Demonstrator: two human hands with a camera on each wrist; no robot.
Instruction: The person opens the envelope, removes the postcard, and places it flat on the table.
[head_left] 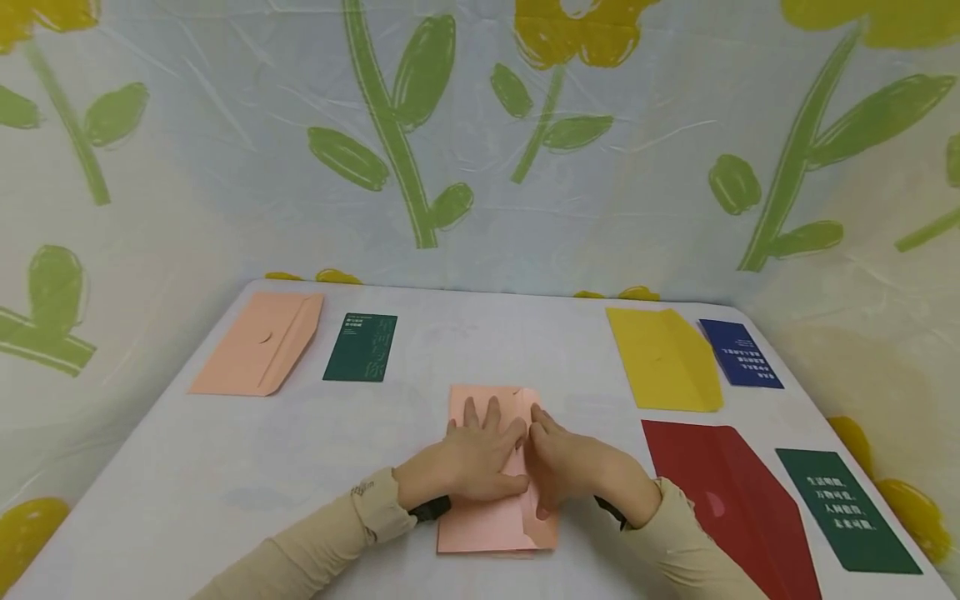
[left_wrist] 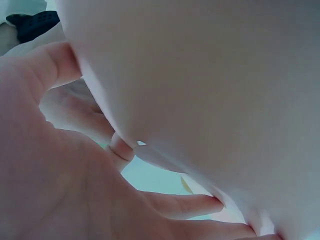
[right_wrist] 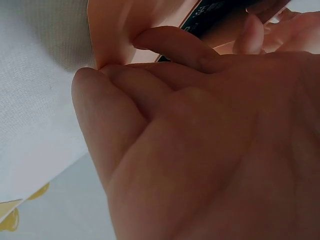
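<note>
Free room spans the white desk (head_left: 495,346) beyond the central pink paper envelope (head_left: 476,529), up to the upright flower-printed sheet (head_left: 480,150); nearer, the beige left sleeve (head_left: 322,533) and beige right sleeve (head_left: 693,537) block either side.

Left fingers (head_left: 492,414) lie spread; right fingers (head_left: 555,430) sit alongside.

This is a screened-off work corner: a flower-print sheet (head_left: 645,167) walls a white bench (head_left: 495,342) on three sides. The wider room is hidden.
</note>
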